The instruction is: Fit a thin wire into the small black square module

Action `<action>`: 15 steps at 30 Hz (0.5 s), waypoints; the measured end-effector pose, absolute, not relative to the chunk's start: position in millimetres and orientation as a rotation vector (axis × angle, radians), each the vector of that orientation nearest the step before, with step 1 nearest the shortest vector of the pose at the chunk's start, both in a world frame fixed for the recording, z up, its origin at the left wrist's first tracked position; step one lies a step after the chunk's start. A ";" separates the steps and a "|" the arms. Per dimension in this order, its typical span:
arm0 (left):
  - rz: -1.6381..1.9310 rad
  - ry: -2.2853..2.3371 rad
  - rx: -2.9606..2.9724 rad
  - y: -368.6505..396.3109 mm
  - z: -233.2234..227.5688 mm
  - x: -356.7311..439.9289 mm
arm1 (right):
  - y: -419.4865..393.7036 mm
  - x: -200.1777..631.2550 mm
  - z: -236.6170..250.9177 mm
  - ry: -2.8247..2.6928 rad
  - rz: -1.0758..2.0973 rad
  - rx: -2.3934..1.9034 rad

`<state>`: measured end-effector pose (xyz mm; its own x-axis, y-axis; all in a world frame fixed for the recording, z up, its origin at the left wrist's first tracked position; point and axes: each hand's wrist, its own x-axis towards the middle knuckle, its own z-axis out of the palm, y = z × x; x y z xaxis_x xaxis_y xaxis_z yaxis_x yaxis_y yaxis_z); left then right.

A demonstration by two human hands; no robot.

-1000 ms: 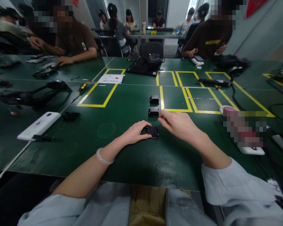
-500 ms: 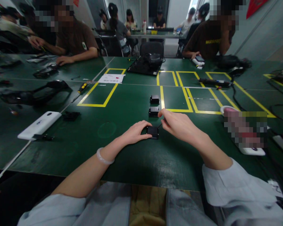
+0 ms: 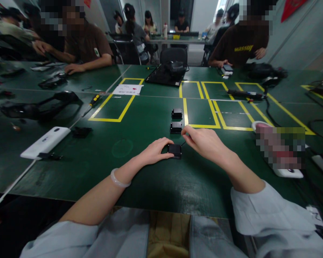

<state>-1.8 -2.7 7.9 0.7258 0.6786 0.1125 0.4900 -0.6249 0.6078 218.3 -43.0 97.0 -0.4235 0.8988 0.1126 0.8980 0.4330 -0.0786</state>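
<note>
A small black square box (image 3: 174, 151) lies on the green table (image 3: 150, 179) right in front of me. My left hand (image 3: 154, 152) rests on the table and pinches the box's left side with thumb and fingers. My right hand (image 3: 204, 142) hovers just right of the box, its fingers pinched on a thin dark tool (image 3: 183, 143) whose tip points at the box's top right corner. Two more black boxes, one (image 3: 176, 127) near and one (image 3: 177, 113) farther, stand in a row beyond it.
Yellow tape rectangles (image 3: 115, 107) mark the table. A white power bank (image 3: 45, 142) and a small black part (image 3: 80, 132) lie left; a headset (image 3: 37, 107) and a screwdriver (image 3: 93, 101) farther left. A black tray (image 3: 165, 74) sits at the back. Other people sit around the tables.
My right hand has shifted very slightly over the box; the left hand and the boxes have stayed in place. A person at the back right lowered an arm.
</note>
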 end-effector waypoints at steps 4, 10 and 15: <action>0.448 0.879 2.380 -2.2 7.6 -2.3 | -44.5 220.5 96.0 -2.511 0.058 -1.507; 0.448 0.883 2.391 -2.4 7.0 -2.3 | -45.1 219.7 98.8 -2.505 0.096 -1.495; 0.457 0.881 2.386 -2.2 4.4 -2.5 | -43.3 218.7 99.0 -2.547 -0.002 -1.618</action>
<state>-2.5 -2.2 4.4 0.7272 0.6757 0.1210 0.4886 -0.6333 0.6001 218.7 -43.3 99.0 -0.4193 0.9017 0.1050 0.9019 0.4270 -0.0652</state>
